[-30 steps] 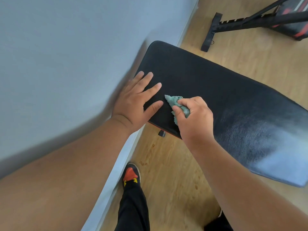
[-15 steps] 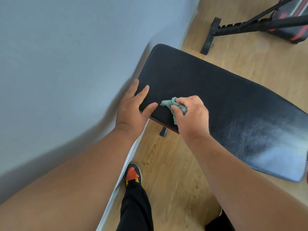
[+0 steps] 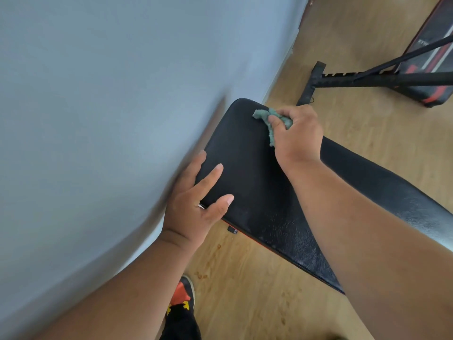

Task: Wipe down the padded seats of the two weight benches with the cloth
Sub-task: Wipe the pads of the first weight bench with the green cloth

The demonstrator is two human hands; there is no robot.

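Green cloth (image 3: pixel 269 122) gripped in right hand (image 3: pixel 295 133), pressed on near bench pad (image 3: pixel 247 173) far corner. Left hand (image 3: pixel 196 204) laid flat, fingers straight, on pad edge. Second bench (image 3: pixel 426 69) judged unwiped.

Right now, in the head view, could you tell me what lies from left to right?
Grey wall → left hand on the black padded seat → green cloth → right hand → second bench.
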